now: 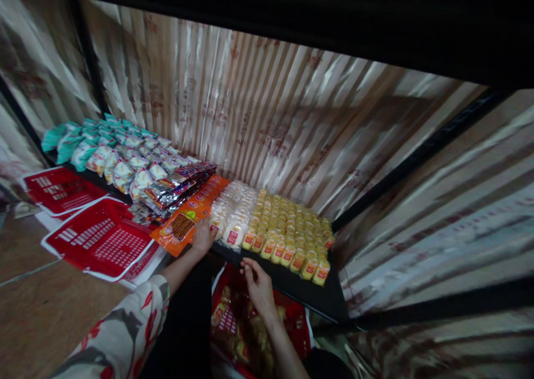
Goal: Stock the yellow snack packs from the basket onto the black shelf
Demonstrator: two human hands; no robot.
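My left hand [203, 237] is at the front of the shelf, its fingers closed around the front end of a white packaged snack [217, 223]; its fingertips are partly hidden. Beside that hand lies a flat orange snack bag [183, 223] with brown sticks pictured on it. My right hand [259, 287] is just off the shelf's front edge, fingers loosely bent and apart, with nothing visible in them. Close to it are the rows of white packs [233, 233] and yellow packaged snacks [278, 245]. Beneath it sits a red basket [307, 323] with yellow packs inside.
The black shelf [329, 301] also bears silver-purple bags [183, 180], white bags [142, 181] and teal bags [83, 153]. Two red baskets with white rims, a nearer one [100, 240] and a farther one [62, 190], are at the left. Black posts [409, 162] and an upper shelf [292, 17] frame the space.
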